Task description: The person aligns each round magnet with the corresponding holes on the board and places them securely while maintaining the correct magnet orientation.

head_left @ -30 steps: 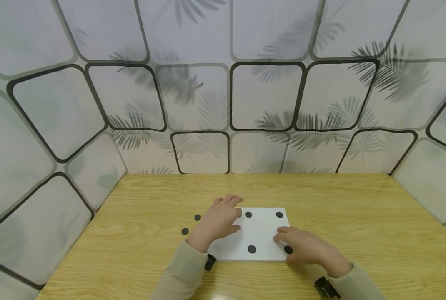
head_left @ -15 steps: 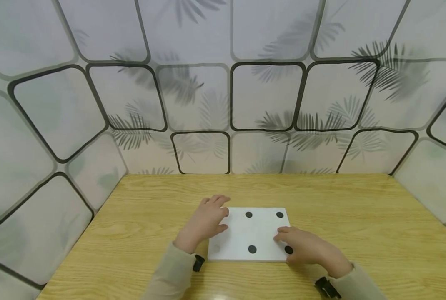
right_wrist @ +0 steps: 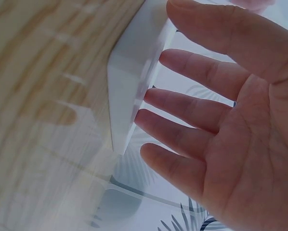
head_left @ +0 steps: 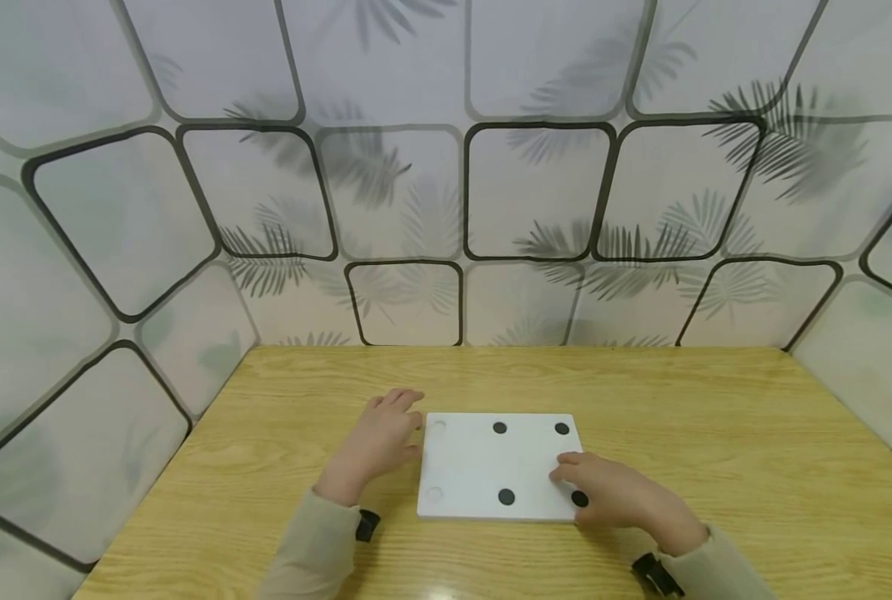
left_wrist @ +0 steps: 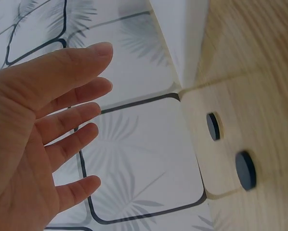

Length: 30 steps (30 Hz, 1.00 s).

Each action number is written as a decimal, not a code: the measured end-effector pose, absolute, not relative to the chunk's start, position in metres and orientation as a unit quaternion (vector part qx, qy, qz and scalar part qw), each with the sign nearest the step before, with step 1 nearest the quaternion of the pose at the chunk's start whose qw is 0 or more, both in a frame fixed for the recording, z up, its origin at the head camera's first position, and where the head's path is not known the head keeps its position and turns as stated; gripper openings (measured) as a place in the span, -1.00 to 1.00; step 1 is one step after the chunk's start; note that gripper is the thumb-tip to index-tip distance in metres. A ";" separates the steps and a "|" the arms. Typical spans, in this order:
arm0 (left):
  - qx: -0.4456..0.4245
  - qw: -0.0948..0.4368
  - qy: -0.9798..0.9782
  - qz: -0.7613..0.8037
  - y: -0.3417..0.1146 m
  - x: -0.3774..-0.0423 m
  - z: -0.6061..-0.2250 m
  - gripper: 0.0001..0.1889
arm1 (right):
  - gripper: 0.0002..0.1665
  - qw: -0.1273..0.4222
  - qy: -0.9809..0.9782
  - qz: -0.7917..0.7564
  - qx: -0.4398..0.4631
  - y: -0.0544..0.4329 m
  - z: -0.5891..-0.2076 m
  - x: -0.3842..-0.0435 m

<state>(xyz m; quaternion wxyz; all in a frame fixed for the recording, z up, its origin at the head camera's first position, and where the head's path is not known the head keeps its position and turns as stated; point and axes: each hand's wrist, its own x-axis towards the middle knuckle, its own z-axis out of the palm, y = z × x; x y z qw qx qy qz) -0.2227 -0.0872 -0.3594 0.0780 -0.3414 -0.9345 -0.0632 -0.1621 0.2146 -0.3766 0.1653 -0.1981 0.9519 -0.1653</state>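
A white rectangular board (head_left: pixel 468 462) lies flat on the table, with several black discs (head_left: pixel 506 497) on its middle and right side. Two pale round marks (head_left: pixel 434 493) show near its left edge. My left hand (head_left: pixel 374 446) hovers just left of the board, fingers spread and relaxed, holding nothing. Two more black discs (left_wrist: pixel 245 170) sit on the table in the left wrist view; that hand hides them from the head view. At the board's right edge is my right hand (head_left: pixel 618 496), its fingers extended, with fingertips at or very near the board; exact contact is unclear.
The wood-grain table (head_left: pixel 326 375) extends around the board on every side. Behind it and at both sides stands a pale backdrop (head_left: pixel 401 192) with dark outlined shapes and leaf prints.
My left hand has moved left from over the board to beside it, uncovering the pale marks. Two discs on the table, visible earlier, are now behind it. My right hand stays put.
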 end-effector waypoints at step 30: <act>-0.260 0.022 -0.964 -0.047 -0.114 -0.228 -0.373 -0.82 | -0.47 0.162 0.951 -0.169 -0.202 0.213 -0.374 -0.161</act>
